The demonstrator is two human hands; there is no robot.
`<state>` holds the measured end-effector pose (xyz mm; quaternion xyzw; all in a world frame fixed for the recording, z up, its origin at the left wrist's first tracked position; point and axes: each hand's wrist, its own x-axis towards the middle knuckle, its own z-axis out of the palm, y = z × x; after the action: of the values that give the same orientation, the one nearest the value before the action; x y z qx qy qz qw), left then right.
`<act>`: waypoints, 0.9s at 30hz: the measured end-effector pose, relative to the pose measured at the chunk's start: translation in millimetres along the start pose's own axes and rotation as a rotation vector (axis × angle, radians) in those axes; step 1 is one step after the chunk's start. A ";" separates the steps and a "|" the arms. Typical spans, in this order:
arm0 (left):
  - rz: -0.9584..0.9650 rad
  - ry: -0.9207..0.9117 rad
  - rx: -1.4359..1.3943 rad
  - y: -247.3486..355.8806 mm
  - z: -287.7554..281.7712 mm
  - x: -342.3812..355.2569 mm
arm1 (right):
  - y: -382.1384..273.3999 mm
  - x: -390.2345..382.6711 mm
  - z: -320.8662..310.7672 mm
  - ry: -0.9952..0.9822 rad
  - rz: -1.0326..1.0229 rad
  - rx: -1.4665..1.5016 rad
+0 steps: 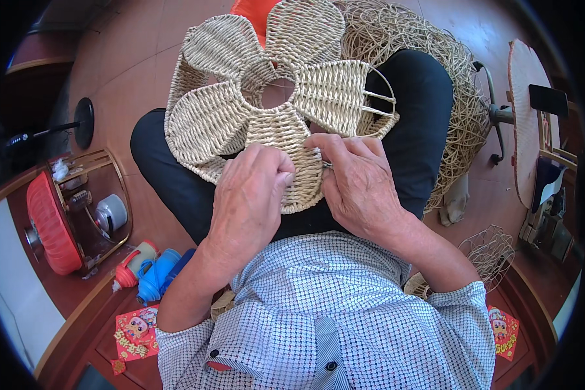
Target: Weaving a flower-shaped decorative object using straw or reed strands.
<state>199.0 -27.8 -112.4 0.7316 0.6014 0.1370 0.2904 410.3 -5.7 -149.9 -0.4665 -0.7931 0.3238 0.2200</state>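
Note:
A flower-shaped woven piece of pale twisted cord rests across my lap, its several petals set around a round hole. Its right petal is only partly woven; bare frame wires show at the tip. Over the left edge of the petal nearest me is my left hand, closed, thumb pressed to curled fingers; what they pinch, if anything, is too small to make out. My right hand is closed at that petal's right edge, index finger lying on the weave and thumb beside the rim. The other fingertips are hidden.
A big heap of loose tan cord lies beyond my right knee. Right of it stand a swivel-chair base and a round board. At left are a stand, a red-covered round object and bottles. Something orange lies behind the flower.

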 end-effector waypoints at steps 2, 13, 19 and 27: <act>-0.094 0.109 -0.282 -1.5 -0.7 0.2 | -0.3 -0.2 -0.5 -0.003 -0.014 -0.015; -0.028 0.039 0.003 4.9 3.8 -1.9 | 1.4 -0.8 -0.4 -0.038 0.016 0.019; -0.054 0.030 -0.177 -4.9 -7.5 -2.3 | 0.0 -1.2 0.5 -0.038 0.013 0.013; -0.136 0.022 -0.358 -6.0 -5.3 -4.0 | 1.2 -0.2 -2.9 -0.079 0.013 0.014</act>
<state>190.4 -29.5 -111.1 0.6245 0.6185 0.2300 0.4179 413.0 -4.5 -148.8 -0.4568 -0.7959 0.3489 0.1900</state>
